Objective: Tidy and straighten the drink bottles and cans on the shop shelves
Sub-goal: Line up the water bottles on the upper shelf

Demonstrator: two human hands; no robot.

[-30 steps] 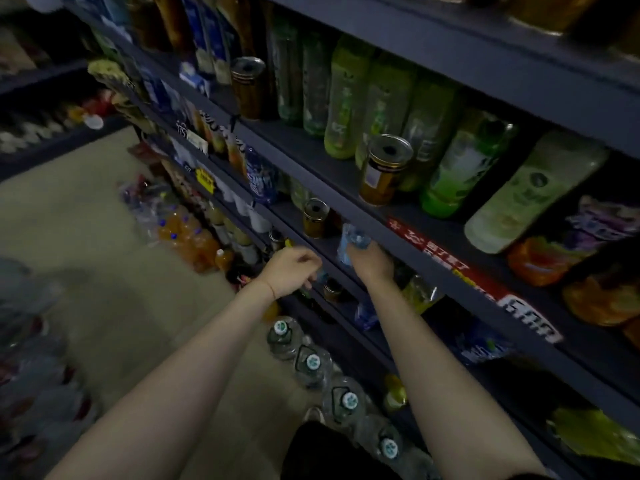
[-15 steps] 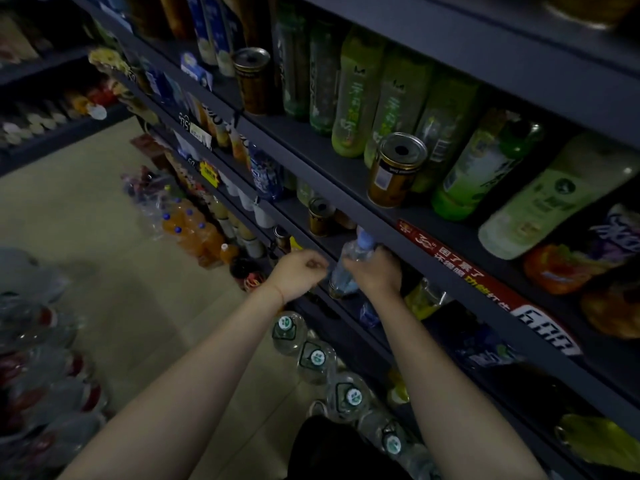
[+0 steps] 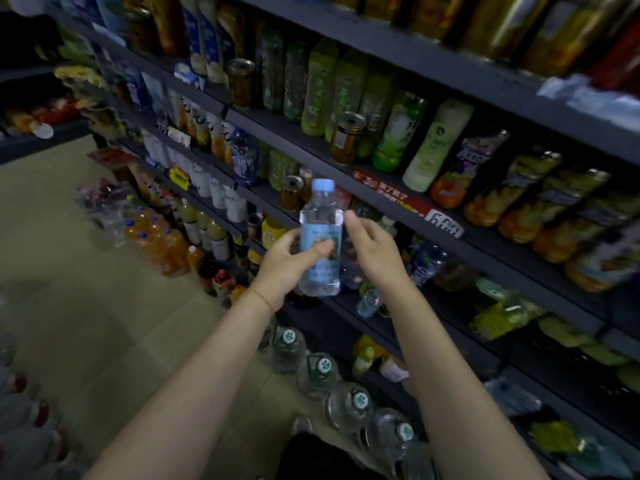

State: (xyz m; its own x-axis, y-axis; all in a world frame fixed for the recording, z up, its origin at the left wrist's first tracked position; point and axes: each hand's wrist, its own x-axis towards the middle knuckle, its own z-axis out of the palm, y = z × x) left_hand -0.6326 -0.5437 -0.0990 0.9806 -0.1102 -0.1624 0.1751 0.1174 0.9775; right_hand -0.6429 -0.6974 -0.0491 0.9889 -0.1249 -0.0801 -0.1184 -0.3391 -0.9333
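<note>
Single head-worn view, angled down and forward, close to shelves [image 3: 398,206] on right

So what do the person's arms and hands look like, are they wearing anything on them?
Both forearms are bare, with no sleeves, gloves or watch in view. The left hand has a thin red string bracelet round its wrist. The right hand and its wrist show nothing worn.

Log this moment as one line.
left hand: grips water bottle | right hand: open beside it | bottle: upright, off shelf
</note>
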